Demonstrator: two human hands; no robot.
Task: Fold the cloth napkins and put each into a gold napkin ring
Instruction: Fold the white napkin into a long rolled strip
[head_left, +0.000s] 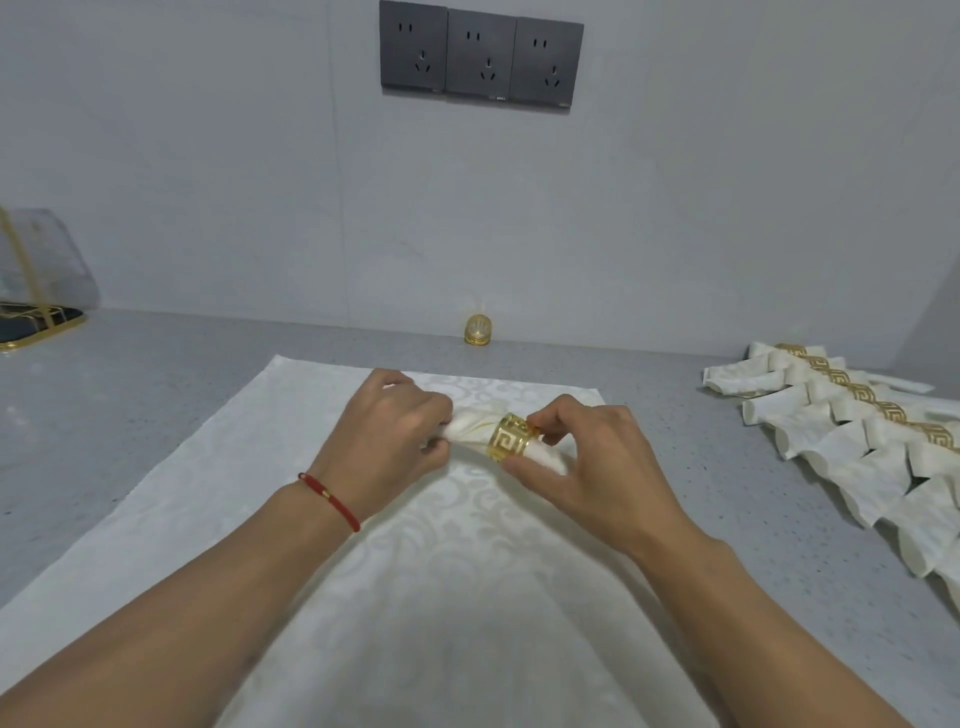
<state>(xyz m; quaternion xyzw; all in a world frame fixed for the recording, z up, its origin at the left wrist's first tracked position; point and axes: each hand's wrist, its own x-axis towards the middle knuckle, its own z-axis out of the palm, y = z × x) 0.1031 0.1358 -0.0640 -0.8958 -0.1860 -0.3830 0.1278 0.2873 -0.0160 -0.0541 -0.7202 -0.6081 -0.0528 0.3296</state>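
I'm working on the grey counter (156, 415), with a flat white damask cloth (395, 597) spread from the near edge out to the middle. The row of finished napkins (852, 441) lies at the right, each in its gold band, overlapping one another in a line running from far to near. One spare ring (478, 330) stands at the far edge against the wall, directly beyond my hands.

Step in hand, as I judge it: seat the gold ring (511, 436) at the middle of the rolled napkin (470, 426). The ring is already over the roll, and a short white end shows past it on the right.

To do it well:
- keep the roll tight on the left so the folds don't splay as the ring slides
- turn the ring a little while pushing — fabric bunches if it's forced straight
- stop at mid-length, matching the row at right

Pose: both forearms come in from the near edge and meet over the middle of the cloth. My left hand (384, 441) is knuckles-up, fingers curled round the left end of the roll. My right hand (587, 457) pinches the ring, thumb on the near rim and forefinger on the far rim; the other fingers are loosely bent and hold nothing. The roll sits just above the flat cloth — I can't tell if it touches.
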